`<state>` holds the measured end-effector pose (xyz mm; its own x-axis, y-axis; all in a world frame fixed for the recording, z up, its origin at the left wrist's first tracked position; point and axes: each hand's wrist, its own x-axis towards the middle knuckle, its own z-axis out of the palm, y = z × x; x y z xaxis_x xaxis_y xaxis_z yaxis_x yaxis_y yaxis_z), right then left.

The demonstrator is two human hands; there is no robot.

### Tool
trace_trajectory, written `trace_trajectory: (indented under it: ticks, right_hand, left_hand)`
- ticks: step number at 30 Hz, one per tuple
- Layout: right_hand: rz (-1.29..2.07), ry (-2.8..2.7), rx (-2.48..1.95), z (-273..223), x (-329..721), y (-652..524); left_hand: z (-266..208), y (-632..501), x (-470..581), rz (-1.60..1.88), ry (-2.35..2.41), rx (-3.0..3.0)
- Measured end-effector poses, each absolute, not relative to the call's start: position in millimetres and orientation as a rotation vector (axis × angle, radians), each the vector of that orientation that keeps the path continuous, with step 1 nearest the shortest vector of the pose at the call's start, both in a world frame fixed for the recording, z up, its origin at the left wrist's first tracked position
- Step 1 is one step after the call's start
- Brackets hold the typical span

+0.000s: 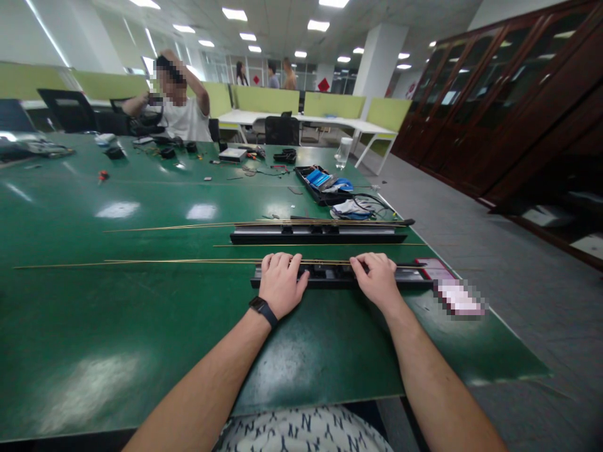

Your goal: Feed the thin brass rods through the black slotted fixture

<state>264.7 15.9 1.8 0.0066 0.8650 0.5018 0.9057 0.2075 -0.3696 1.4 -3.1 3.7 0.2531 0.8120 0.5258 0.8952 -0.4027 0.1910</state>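
Keeping the thin brass-coloured rods [221, 261] straight seemed to need even pressure, left hand [280, 282], grip hidden, over the near long black rail [330, 284], right hand [377, 276] pinching them.

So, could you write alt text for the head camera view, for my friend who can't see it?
A person's left hand and right hand rest at a long black channel with thin brass-coloured rods along it, on a green table. A second black channel lies just beyond; across the table is a person in a white top.
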Motion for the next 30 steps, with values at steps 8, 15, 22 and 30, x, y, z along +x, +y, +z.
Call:
trace_trajectory:
  ticks: [8, 15, 22, 30]
  right_hand:
    - [-0.083, -1.848, -1.632, 1.2, 264.4, 15.5]
    - [-0.073, -1.833, -1.625, 0.8, 265.7, 16.1]
    - [-0.079, -1.839, -1.664, 2.6, 264.4, 15.5]
    - [-0.074, -1.853, -1.656, 3.5, 263.8, 15.2]
  left_hand:
    - [2.0, -1.5, 1.4, -0.848, -1.626, -2.364]
    - [2.2, -1.9, 1.3, -0.853, -1.625, -2.363]
    - [2.8, -2.0, 1.3, -0.850, -1.625, -2.363]
    - [3.5, -2.8, 1.1, -0.843, -1.629, -2.361]
